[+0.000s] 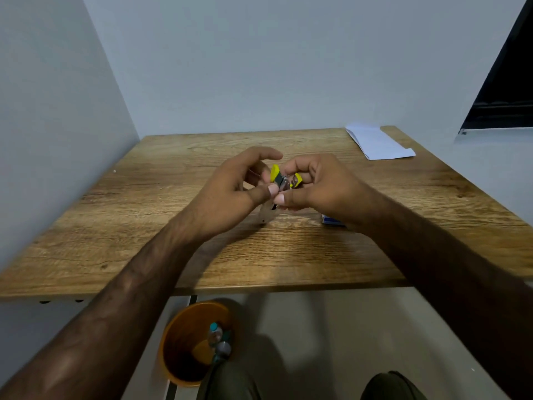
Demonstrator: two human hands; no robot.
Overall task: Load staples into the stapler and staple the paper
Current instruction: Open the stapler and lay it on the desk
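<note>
Both hands, the left hand [230, 187] and right hand [315, 187], gripped the stapler [279, 180]; the right wrist hid a blue box [331, 220], with paper [377, 141] beyond.

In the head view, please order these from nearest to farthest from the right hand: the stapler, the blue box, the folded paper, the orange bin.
1. Stapler: held between right hand and left hand.
2. Blue box: on the table, partly hidden under the right wrist.
3. Folded paper: far right corner of the table.
4. Orange bin: on the floor below the table's near edge.
</note>
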